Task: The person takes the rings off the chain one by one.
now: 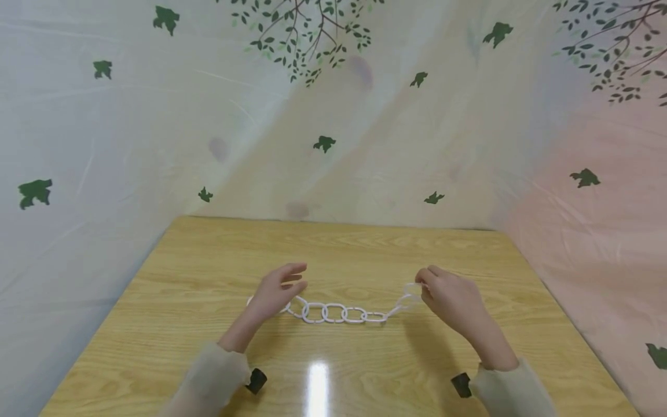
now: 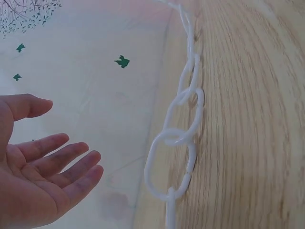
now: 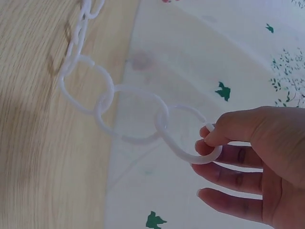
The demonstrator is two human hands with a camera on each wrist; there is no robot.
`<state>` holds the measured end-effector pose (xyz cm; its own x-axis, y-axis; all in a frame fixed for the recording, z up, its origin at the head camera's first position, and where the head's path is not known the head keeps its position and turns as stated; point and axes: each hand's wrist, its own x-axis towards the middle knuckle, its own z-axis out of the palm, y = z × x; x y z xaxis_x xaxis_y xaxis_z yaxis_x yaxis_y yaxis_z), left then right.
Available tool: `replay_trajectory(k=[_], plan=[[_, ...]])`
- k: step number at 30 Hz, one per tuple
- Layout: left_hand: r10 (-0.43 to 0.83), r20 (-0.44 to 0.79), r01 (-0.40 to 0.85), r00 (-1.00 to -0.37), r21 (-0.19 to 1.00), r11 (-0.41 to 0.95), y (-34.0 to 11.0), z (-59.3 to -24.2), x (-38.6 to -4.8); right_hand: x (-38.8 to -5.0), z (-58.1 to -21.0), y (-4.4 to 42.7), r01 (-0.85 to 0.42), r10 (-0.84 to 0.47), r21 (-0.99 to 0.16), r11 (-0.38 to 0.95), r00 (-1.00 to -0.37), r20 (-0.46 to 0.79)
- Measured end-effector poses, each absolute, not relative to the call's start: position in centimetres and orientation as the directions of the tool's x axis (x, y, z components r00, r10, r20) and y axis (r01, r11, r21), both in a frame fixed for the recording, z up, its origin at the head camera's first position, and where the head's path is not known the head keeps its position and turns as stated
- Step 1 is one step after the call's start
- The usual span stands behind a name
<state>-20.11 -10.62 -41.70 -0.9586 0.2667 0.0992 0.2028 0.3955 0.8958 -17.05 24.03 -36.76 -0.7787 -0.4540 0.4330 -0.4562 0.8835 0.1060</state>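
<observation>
A white plastic chain [image 1: 335,313] of oval links stretches across the wooden table. My right hand [image 1: 454,298] pinches its end link [image 3: 183,155] between thumb and fingers, holding that end off the table. In the right wrist view a small gap shows in the end link near the thumb. The links close to the right hand hang in the air, while the middle ones lie on the wood. My left hand [image 1: 274,291] is above the chain's left part, fingers extended and thumb apart, holding nothing. It hides some of the left links in the head view.
The light wooden table [image 1: 333,249] reaches back to a pale cloth backdrop [image 1: 260,145] with green leaf prints, which also hangs at both sides. Each sleeve has a small black device [image 1: 256,381] by the cuff. A bright reflection lies on the table's front part.
</observation>
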Motion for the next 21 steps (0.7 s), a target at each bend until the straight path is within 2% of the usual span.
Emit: replay_trajectory(k=[21], plan=[[0.395,0.120,0.257,-0.911,0.913,0.317,-6.6,-41.3,-19.2,-15.8,-34.3,21.7,-0.538,-0.534,0.158,0.828,-0.670,0.515]])
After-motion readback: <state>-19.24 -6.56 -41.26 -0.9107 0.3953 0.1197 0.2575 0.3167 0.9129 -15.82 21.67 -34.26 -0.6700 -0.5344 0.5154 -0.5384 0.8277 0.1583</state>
